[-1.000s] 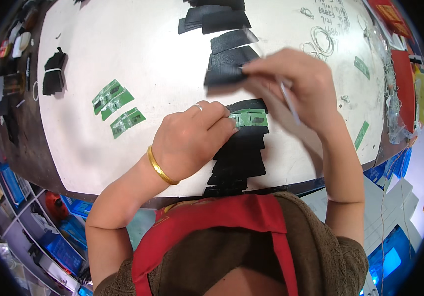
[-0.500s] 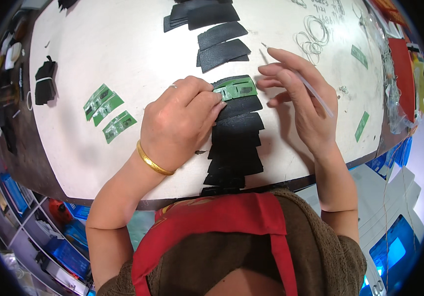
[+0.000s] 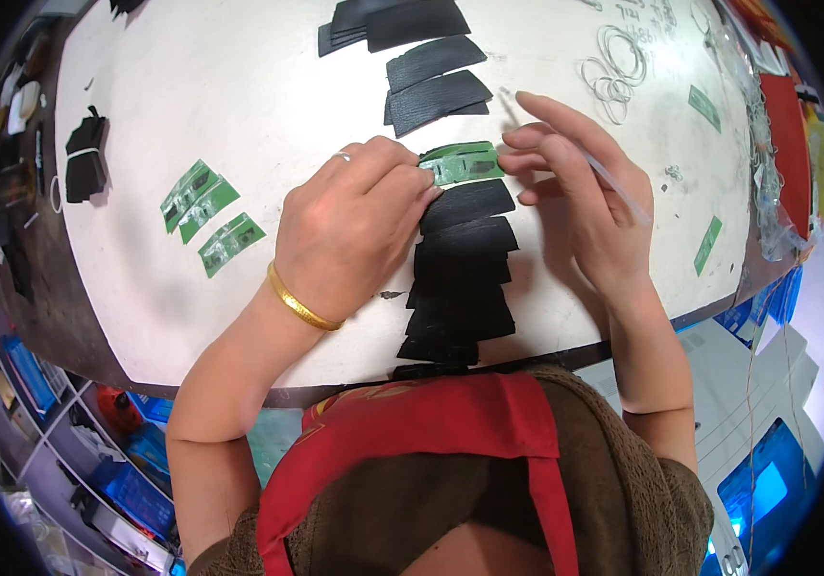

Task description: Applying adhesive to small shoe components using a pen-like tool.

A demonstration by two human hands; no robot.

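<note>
With its fingers closed on the left end of a green template (image 3: pixel 465 168), my left hand (image 3: pixel 349 226) rests over the middle of the table. A strip of black material shows along the template's far edge. My right hand (image 3: pixel 594 192) holds a slim whitish pen (image 3: pixel 613 182) between thumb and fingers, its tip pointing away from me. Lower fingers of that hand reach the template's right end. Just below the template begins an overlapping row of black leather-like pieces (image 3: pixel 467 235), running toward my body. More black pieces (image 3: pixel 441 101) overlap beyond my hands.
Several green templates (image 3: pixel 229 245) lie left of my hands, others (image 3: pixel 707 245) far right. A banded black bundle (image 3: pixel 85 168) sits at the left. Loose pale rings (image 3: pixel 623 58) lie at the back right of the white tabletop (image 3: pixel 316 96). Clear plastic wrap (image 3: pixel 772 206) bunches along the right edge.
The green template has moved slightly away from me and lies more level, leaving the black piece below it more exposed. My right fingers have come against its right end.
</note>
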